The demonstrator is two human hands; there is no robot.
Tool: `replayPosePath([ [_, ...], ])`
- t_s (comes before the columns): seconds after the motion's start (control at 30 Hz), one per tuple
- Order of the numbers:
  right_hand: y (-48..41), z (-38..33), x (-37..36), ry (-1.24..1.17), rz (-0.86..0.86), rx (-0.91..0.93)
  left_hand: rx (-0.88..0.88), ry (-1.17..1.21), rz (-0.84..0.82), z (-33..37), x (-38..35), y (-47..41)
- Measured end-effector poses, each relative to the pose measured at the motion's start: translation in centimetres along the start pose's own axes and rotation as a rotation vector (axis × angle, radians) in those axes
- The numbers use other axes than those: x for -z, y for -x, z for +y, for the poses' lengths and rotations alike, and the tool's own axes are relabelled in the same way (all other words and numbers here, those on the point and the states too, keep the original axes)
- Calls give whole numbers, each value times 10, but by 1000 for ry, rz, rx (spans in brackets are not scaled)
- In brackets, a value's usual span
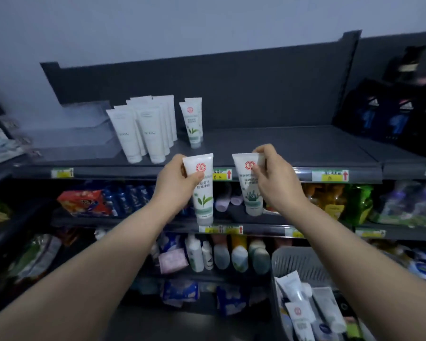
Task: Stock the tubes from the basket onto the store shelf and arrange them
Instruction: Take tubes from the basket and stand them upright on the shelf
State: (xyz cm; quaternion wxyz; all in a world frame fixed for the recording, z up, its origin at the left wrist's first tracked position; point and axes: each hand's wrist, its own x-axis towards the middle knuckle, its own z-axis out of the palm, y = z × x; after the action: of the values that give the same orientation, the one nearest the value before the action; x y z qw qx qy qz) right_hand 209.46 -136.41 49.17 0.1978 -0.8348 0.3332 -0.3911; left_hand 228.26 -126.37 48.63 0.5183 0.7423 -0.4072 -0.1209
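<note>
Upright on the top shelf (280,148) stand white tubes (143,134). In front of its edge, the left hand (177,178) grips a leaf-printed tube (202,193) and the right hand (273,178) pinches a second tube (250,190). At lower right, a grey basket (303,264) holds more tubes (303,313).

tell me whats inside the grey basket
Several white tubes lie piled in the basket, one bearing a red round logo. Whatever lies beneath them is covered, and the frame edge cuts off the basket's bottom.
</note>
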Motion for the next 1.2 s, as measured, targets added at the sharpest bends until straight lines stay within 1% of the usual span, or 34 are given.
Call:
replayPosePath([
  [0.1, -37, -5, -6, -33, 63, 17, -49, -15, 90, 19, 10, -34],
  [0.2, -76, -2, -18, -51, 86, 32, -79, -58, 167, 31, 12, -78],
  [0.3, -113, 3, -28, -74, 85, 23, -58, -64, 181, 36, 7, -119],
  [0.4, -144, 9, -41, -67, 44, 27, -41, -60, 187, 36, 3, -149],
  [0.47, -161, 12, -52, -72, 30, 37, -45, -115, 194, 36, 2, -162],
  [0.67, -199, 10, -100, -122, -8, 33, -60, -220, 221, 26, 18, -175],
  [0.77, -215, 3, -121, -119, -24, 25, -87, -252, 198, 18, 28, -179],
  [1.03, -248, -15, -159, -110, -93, 16, -80, -215, 185, 6, 39, -190],
  [1.2, -256, -18, -170, -84, -119, 51, -98, -250, 142, 6, 38, -198],
])
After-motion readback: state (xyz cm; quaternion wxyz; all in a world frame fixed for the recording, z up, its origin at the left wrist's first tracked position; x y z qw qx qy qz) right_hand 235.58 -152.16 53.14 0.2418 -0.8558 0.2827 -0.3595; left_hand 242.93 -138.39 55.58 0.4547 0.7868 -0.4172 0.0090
